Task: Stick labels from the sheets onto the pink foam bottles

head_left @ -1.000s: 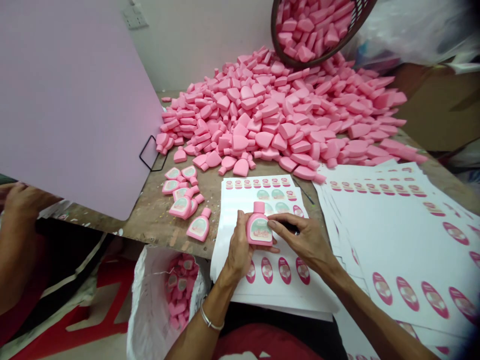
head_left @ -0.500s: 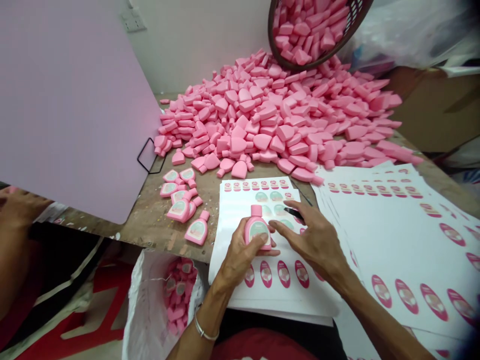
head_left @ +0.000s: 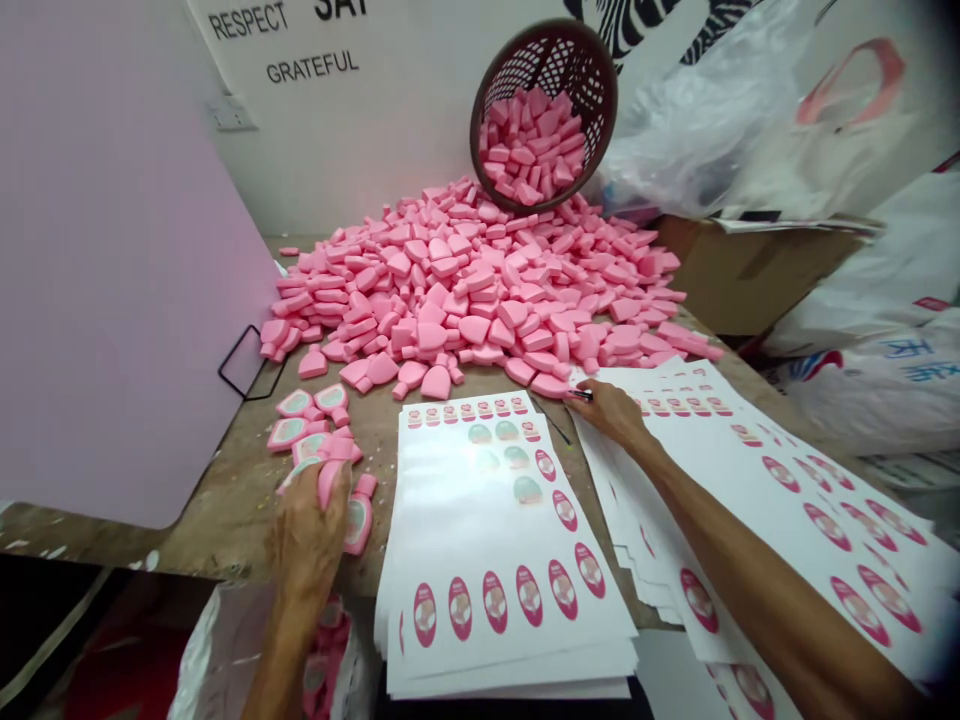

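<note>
My left hand [head_left: 309, 535] is closed around a pink toy bottle [head_left: 330, 482], above a small group of labelled pink bottles [head_left: 287, 433] left of the sticker sheets. My fingers hide part of the held bottle. Farther right, my right hand [head_left: 613, 412] reaches to the front edge of the large pile of plain pink bottles [head_left: 450, 280]. Black tweezers [head_left: 580, 395] are pinched in it, close to a bottle [head_left: 550, 386] lying at the pile's edge. Whether the fingers touch that bottle I cannot tell. Between my hands lies a stack of sticker sheets [head_left: 465, 520] with green and pink labels.
More sticker sheets [head_left: 675, 480] spread at the right. A tipped brown basket [head_left: 487, 185] stands behind the pile, with bottles inside. A pink board [head_left: 127, 260] blocks the left side. Below the table edge hangs a white bag [head_left: 214, 650] of pink pieces. A cardboard box [head_left: 720, 275] sits back right.
My left hand has carried the labelled bottle left from above the sheets to the labelled group. My right hand, with the tweezers, has gone to the pile's edge. The view has tilted up.
</note>
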`<action>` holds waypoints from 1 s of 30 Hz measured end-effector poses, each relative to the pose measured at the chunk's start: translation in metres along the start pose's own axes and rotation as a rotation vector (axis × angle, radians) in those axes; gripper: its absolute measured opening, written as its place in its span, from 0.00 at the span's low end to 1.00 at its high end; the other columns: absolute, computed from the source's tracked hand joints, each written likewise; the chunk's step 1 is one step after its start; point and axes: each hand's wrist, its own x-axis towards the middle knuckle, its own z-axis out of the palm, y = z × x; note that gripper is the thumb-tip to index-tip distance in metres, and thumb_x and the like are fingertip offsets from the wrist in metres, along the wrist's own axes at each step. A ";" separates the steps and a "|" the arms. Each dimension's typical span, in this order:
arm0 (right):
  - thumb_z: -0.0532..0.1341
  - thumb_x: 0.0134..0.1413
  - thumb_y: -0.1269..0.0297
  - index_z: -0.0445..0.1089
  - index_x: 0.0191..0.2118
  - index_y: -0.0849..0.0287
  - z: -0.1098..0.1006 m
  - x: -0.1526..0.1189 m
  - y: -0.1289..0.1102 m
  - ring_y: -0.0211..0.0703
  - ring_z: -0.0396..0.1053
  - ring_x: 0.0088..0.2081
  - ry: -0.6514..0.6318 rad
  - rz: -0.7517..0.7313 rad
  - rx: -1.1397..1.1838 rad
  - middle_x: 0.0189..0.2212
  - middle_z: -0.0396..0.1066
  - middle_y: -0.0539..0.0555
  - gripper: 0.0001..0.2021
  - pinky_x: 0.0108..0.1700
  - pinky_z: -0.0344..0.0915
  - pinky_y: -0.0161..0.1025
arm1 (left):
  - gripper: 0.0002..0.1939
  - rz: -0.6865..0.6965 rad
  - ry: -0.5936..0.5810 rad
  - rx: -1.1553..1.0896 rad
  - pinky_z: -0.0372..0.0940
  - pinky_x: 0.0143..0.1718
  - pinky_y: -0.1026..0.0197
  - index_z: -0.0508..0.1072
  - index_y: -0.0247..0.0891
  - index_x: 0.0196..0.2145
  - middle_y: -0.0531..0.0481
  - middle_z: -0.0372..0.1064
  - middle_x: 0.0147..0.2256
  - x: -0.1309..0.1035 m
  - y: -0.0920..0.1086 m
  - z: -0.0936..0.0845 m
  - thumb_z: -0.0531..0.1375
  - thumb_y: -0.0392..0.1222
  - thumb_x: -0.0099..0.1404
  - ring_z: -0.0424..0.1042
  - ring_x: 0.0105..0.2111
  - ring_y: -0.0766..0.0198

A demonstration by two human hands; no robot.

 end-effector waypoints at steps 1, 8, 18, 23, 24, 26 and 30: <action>0.59 0.51 0.56 0.72 0.43 0.62 -0.003 0.003 0.002 0.56 0.72 0.39 -0.012 -0.015 -0.008 0.36 0.75 0.64 0.17 0.35 0.62 0.43 | 0.19 0.057 0.066 0.030 0.64 0.44 0.44 0.71 0.35 0.41 0.39 0.70 0.40 0.003 0.001 -0.001 0.54 0.53 0.63 0.69 0.43 0.46; 0.59 0.53 0.54 0.73 0.44 0.51 -0.053 -0.074 -0.025 0.45 0.71 0.37 -0.382 -0.552 0.238 0.39 0.75 0.53 0.14 0.38 0.64 0.39 | 0.20 0.041 -0.628 -0.657 0.67 0.39 0.58 0.68 0.39 0.47 0.42 0.68 0.46 -0.026 0.074 0.014 0.59 0.51 0.61 0.70 0.41 0.57; 0.49 0.62 0.56 0.68 0.40 0.55 -0.002 -0.113 -0.018 0.41 0.68 0.32 -0.256 -0.357 0.412 0.32 0.72 0.51 0.13 0.36 0.63 0.39 | 0.16 -0.281 -0.997 -1.008 0.64 0.21 0.65 0.68 0.35 0.37 0.49 0.70 0.28 -0.065 0.111 0.051 0.58 0.53 0.60 0.71 0.23 0.63; 0.52 0.60 0.61 0.66 0.32 0.57 0.033 -0.114 -0.015 0.44 0.67 0.35 0.017 -0.497 0.136 0.31 0.71 0.54 0.09 0.38 0.58 0.41 | 0.16 -0.257 -0.811 -1.021 0.68 0.27 0.62 0.69 0.37 0.38 0.52 0.68 0.27 -0.065 0.116 0.081 0.61 0.51 0.58 0.72 0.25 0.63; 0.52 0.60 0.62 0.66 0.32 0.58 0.035 -0.116 -0.015 0.44 0.67 0.35 0.037 -0.519 0.107 0.31 0.71 0.55 0.10 0.38 0.57 0.40 | 0.17 -0.257 -0.806 -1.033 0.68 0.27 0.62 0.68 0.37 0.40 0.52 0.68 0.27 -0.066 0.116 0.084 0.61 0.51 0.58 0.72 0.25 0.62; 0.51 0.61 0.62 0.66 0.32 0.58 0.035 -0.119 -0.015 0.44 0.67 0.35 0.059 -0.546 0.077 0.30 0.70 0.55 0.11 0.37 0.56 0.40 | 0.19 -0.255 -0.804 -1.042 0.67 0.26 0.63 0.67 0.36 0.43 0.52 0.68 0.28 -0.068 0.114 0.088 0.59 0.52 0.59 0.74 0.24 0.62; 0.51 0.61 0.63 0.65 0.31 0.57 0.033 -0.122 -0.013 0.43 0.66 0.33 0.030 -0.559 0.109 0.29 0.70 0.54 0.10 0.36 0.56 0.39 | 0.18 -0.230 -0.803 -1.041 0.66 0.24 0.66 0.67 0.35 0.39 0.52 0.67 0.26 -0.070 0.109 0.088 0.57 0.54 0.61 0.76 0.25 0.60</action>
